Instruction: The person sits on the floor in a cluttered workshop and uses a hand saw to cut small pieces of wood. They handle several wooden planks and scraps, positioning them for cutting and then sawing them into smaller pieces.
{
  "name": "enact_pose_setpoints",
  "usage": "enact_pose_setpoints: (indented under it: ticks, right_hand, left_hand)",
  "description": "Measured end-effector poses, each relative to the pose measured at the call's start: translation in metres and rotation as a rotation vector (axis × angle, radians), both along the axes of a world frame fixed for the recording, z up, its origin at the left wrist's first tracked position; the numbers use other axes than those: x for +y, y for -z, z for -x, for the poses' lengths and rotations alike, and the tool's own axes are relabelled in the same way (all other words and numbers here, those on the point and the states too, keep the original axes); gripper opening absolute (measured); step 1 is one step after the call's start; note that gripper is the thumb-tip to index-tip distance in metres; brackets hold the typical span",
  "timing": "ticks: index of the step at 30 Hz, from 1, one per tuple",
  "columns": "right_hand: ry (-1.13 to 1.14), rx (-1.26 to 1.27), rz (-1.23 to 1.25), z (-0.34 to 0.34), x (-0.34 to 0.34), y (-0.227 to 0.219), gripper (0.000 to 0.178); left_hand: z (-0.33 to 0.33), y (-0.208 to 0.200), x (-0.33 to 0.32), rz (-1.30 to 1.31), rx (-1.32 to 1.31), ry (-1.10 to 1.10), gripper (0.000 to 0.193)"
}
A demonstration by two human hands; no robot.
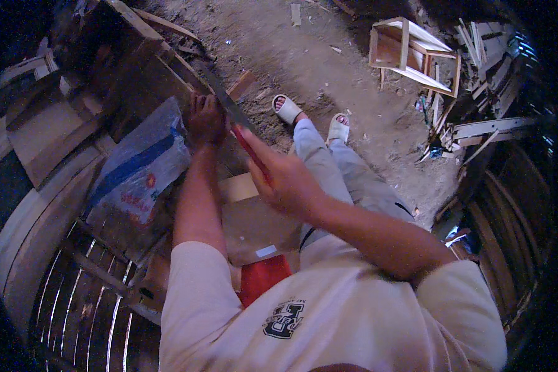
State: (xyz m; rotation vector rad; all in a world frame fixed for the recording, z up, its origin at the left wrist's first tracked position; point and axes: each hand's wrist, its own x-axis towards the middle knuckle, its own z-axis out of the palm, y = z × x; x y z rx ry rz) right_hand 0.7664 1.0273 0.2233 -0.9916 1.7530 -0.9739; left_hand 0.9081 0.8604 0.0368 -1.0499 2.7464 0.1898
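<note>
My right hand [285,183] is closed round the red handle [252,152] of a handsaw. The saw's grey blade [226,102] points away and a little left, alongside a long wooden strip [183,71]. Just left of the blade, my left hand [206,119] is closed, its fingers curled over the near end of that strip. Whether the teeth touch the wood cannot be seen. Below the left hand lies a whitish plastic sack [142,164] with a blue stripe, beside a brown panel [254,226].
A small wooden frame [409,53] lies on the dirt floor [378,130] at the far right, beside piled scrap wood [490,74]. A short wood block [240,85] is near the blade. Boards [49,136] are stacked at left. A red object [263,279] sits against my shirt.
</note>
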Motion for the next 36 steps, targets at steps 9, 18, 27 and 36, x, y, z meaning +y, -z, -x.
enact_pose_setpoints:
  ticks: [9,18,27,36]
  right_hand:
    - [-0.310,0.119,-0.107,-0.074,0.021,-0.022,0.066]
    - [-0.049,0.089,-0.030,0.014,0.023,-0.033,0.054]
    - [0.033,-0.034,-0.078,0.002,-0.021,0.034,0.047]
    - [0.024,0.050,-0.033,0.009,-0.053,0.027,0.045]
  left_hand:
    - [-0.016,0.012,-0.015,-0.513,0.080,-0.320,0.045]
    - [0.004,-0.006,0.002,0.008,0.276,0.010,0.032]
    - [0.000,0.005,0.003,0.039,0.204,0.058,0.029]
    - [-0.001,0.033,0.004,0.111,0.183,0.039,0.036]
